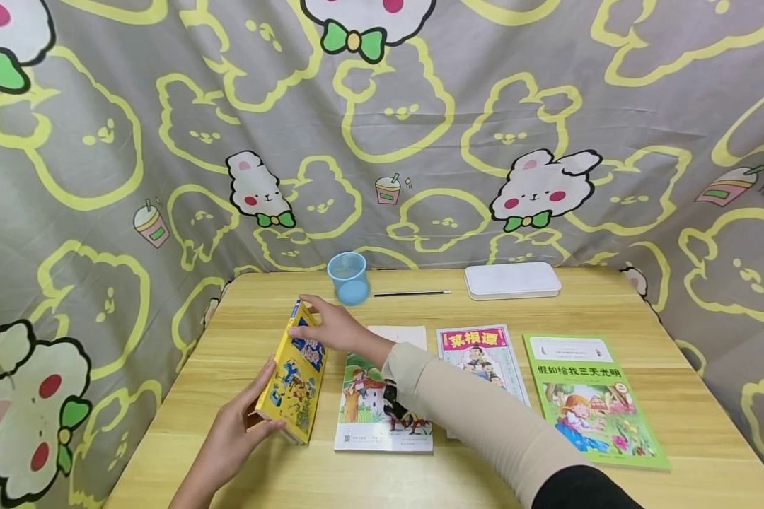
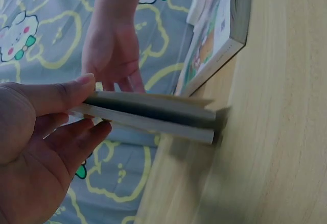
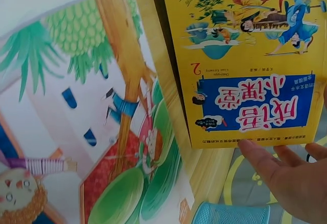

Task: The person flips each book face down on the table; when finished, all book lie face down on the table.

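A yellow book [image 1: 296, 389] with a blue title panel stands tilted on the left part of the table, its spine facing left. My left hand [image 1: 238, 428] grips its lower end, thumb on one side and fingers on the other. At the upper end my right hand [image 1: 334, 329] holds the top edge, thumb against the cover. In the left wrist view the book's page edges [image 2: 163, 127] show a dark gap between two layers. The right wrist view shows the yellow front cover [image 3: 235, 60] and my right fingers [image 3: 265, 165] along the top edge.
Right of the yellow book lie a white illustrated book [image 1: 382, 442], partly under my right arm, a book with a red title band [image 1: 474, 341] and a green book [image 1: 592, 396]. Behind them are a blue mesh cup [image 1: 350, 286], a pencil [image 1: 414, 293] and a white case [image 1: 512, 281].
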The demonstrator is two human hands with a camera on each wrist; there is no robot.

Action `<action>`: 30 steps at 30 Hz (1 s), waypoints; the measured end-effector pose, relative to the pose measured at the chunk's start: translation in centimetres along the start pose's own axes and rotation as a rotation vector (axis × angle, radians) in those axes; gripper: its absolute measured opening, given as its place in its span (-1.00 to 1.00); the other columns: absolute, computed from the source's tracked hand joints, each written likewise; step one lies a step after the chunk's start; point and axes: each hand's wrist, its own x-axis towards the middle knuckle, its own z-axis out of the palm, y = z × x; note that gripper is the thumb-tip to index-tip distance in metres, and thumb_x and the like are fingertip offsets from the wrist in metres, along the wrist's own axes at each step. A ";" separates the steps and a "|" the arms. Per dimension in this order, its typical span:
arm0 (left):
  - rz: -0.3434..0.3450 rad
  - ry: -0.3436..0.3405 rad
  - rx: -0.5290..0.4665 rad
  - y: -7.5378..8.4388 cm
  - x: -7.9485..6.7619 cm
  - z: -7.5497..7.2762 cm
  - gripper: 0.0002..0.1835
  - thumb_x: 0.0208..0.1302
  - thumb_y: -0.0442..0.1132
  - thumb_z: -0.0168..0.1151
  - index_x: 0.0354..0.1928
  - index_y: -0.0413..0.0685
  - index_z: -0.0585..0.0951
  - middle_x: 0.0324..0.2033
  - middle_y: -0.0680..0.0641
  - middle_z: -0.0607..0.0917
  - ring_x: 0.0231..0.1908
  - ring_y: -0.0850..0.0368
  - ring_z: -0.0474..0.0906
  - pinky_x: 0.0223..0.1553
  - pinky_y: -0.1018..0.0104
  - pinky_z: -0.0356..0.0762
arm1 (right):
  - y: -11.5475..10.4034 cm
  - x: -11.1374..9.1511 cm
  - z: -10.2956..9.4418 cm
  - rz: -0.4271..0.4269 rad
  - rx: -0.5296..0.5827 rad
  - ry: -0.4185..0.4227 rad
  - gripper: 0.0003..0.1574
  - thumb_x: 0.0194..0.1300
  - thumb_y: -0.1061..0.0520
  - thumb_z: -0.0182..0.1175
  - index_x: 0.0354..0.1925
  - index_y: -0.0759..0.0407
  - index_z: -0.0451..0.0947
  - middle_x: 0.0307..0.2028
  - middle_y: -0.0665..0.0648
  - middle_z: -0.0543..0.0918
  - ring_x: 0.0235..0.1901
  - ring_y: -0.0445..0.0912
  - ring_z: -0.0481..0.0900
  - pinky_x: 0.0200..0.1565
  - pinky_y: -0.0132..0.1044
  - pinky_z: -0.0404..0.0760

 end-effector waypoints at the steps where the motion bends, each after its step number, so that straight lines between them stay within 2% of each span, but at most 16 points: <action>1: 0.017 -0.002 0.010 0.0 0.0 0.0 0.10 0.04 -0.56 0.49 0.61 0.09 0.20 0.57 -0.24 0.16 0.12 -0.17 0.63 -0.01 0.37 0.72 | -0.1 0.0 0.0 -0.002 0.007 0.000 0.05 0.34 -0.36 0.31 0.62 -0.19 0.11 0.45 0.17 0.44 0.38 0.10 0.47 0.30 -0.04 0.56; 4: 0.044 -0.010 0.034 0.0 -0.1 -0.1 0.09 0.04 -0.55 0.49 0.61 0.07 0.21 0.57 -0.24 0.13 0.24 -0.24 0.50 0.06 0.30 0.69 | -0.2 -0.1 0.0 -0.001 0.037 -0.002 0.05 0.35 -0.34 0.31 0.62 -0.20 0.10 0.46 0.17 0.44 0.40 0.12 0.45 0.32 0.00 0.54; 9: 0.028 -0.028 0.057 0.1 0.0 -0.2 0.12 0.06 -0.58 0.46 0.63 0.12 0.16 0.57 -0.22 0.14 0.30 -0.34 0.44 0.12 0.10 0.66 | -0.3 -0.1 0.1 0.002 0.100 -0.017 0.05 0.36 -0.29 0.33 0.62 -0.22 0.07 0.47 0.17 0.41 0.42 0.14 0.42 0.33 0.05 0.52; 16: 0.009 -0.045 0.112 0.2 0.1 -0.4 0.15 0.10 -0.60 0.43 0.64 0.22 0.11 0.55 -0.23 0.19 0.35 -0.37 0.38 0.17 -0.10 0.56 | 0.0 -0.1 0.1 0.015 0.211 -0.061 0.05 0.37 -0.24 0.34 0.63 -0.31 0.03 0.51 0.18 0.34 0.22 0.08 0.63 0.26 0.01 0.60; 20: 0.029 -0.054 0.130 0.2 0.1 -0.5 0.13 0.09 -0.61 0.43 0.64 0.18 0.14 0.56 -0.20 0.18 0.39 -0.34 0.29 0.16 -0.18 0.53 | 0.4 0.0 0.2 0.005 0.271 -0.089 0.03 0.38 -0.21 0.34 0.62 -0.36 0.02 0.53 0.17 0.30 0.25 0.03 0.61 0.25 0.00 0.61; 24: 0.076 -0.063 0.151 0.0 0.0 -0.4 0.12 0.07 -0.65 0.42 0.63 0.14 0.17 0.57 -0.19 0.17 0.42 -0.20 0.22 0.15 -0.21 0.54 | 0.8 0.0 0.1 -0.014 0.329 -0.124 0.01 0.42 -0.15 0.32 0.62 -0.34 0.01 0.55 0.19 0.25 0.30 0.05 0.56 0.30 0.05 0.57; 30: 0.131 -0.067 0.139 -0.4 -0.1 -0.1 0.09 0.05 -0.65 0.43 0.62 0.06 0.20 0.56 -0.18 0.19 0.43 0.35 0.16 0.15 -0.21 0.54 | 1.0 -0.4 -0.1 -0.030 0.384 -0.158 0.00 0.47 -0.06 0.29 0.64 -0.23 -0.02 0.57 0.20 0.19 0.34 0.11 0.52 0.34 0.02 0.53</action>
